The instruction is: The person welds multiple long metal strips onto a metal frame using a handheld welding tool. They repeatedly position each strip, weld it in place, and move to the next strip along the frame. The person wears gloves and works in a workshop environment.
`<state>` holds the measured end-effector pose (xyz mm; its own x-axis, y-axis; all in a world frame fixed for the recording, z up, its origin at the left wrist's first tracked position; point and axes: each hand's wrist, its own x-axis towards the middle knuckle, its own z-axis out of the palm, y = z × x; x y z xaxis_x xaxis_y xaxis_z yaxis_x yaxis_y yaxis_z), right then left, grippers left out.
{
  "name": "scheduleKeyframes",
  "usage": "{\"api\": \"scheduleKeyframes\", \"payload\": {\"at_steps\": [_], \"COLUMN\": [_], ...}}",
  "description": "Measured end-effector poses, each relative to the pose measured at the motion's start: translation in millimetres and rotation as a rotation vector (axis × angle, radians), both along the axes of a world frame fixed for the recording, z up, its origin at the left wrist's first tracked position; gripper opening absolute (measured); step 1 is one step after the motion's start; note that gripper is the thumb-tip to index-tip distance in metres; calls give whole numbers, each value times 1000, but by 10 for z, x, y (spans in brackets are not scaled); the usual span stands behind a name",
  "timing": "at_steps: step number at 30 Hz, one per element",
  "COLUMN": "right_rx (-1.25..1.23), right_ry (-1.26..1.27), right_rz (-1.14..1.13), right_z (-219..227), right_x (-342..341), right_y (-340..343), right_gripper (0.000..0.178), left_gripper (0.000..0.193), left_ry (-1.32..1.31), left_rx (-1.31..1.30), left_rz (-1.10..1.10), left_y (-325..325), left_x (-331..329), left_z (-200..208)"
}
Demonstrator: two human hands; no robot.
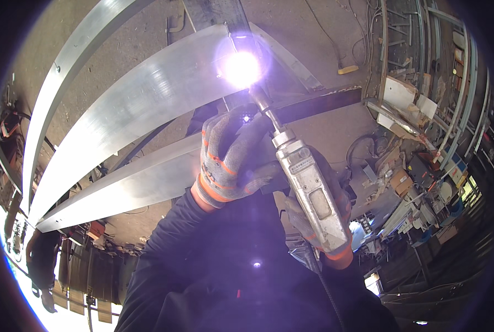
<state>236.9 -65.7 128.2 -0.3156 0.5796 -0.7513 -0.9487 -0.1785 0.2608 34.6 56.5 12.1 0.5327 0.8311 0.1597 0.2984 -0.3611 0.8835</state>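
My right hand (300,220), in a grey and orange glove, is wrapped around a silver handheld welding gun (320,202). The gun's nozzle points up and away, and a glaring white-violet light (242,69) burns at its tip. That glare hides the exact contact point on a wide curved sheet of shiny metal (142,83). Just left of the nozzle is my left hand (227,157), gloved alike. Its fingers are bent toward the nozzle, with the thumb spread apart. Whether the fingertips touch the nozzle cannot be made out. A dark cable (325,293) trails from the gun's lower end.
Another curved metal strip (64,72) arcs along the far left, and a tapered one (131,177) lies nearer me. A dark beam (324,105) runs right beyond the gun. Scrap, a cardboard box (401,182) and metal lengths clutter the right. A person's dark-clothed leg (41,260) shows lower left.
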Motion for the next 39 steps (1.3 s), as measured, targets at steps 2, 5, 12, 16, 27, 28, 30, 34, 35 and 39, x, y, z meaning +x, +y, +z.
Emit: {"api": "scheduleKeyframes", "payload": {"at_steps": [2,5,12,16,27,28,30,34,35,39], "right_rx": [89,33,34,39,-72,20,189,309,300,230], "right_ry": [-257,-295,-364,-416,-702,-620,-420,-749,-620,-349], "right_rz": [123,98,183,238,728,631,447,618,569,608], "right_z": [-15,-44,10,72,468,498,529,809,875,770], "right_x": [-13,-28,15,37,57,33,-6,-225,-252,-226], "right_y": [-40,-107,-160,-153,-294,-275,-230,-415,-498,-835], "right_gripper": [61,71,69,68,64,63,62,54,58,87], "left_gripper": [79,71,85,77,46,53,69,56,51,41], "left_ry": [64,116,-4,-65,-472,-529,-652,-963,-893,-914], "left_rx": [8,21,86,101,-873,-912,-1002,-1233,-1107,-999], "left_rz": [-10,-31,-13,17,242,241,223,276,229,328], "left_y": [-14,-23,14,23,136,168,221,98,60,-360], "left_x": [-21,-30,-31,-33,13,36,28,35,-74,-321], "left_z": [14,22,-35,-66,569,650,815,1156,1233,1517]}}
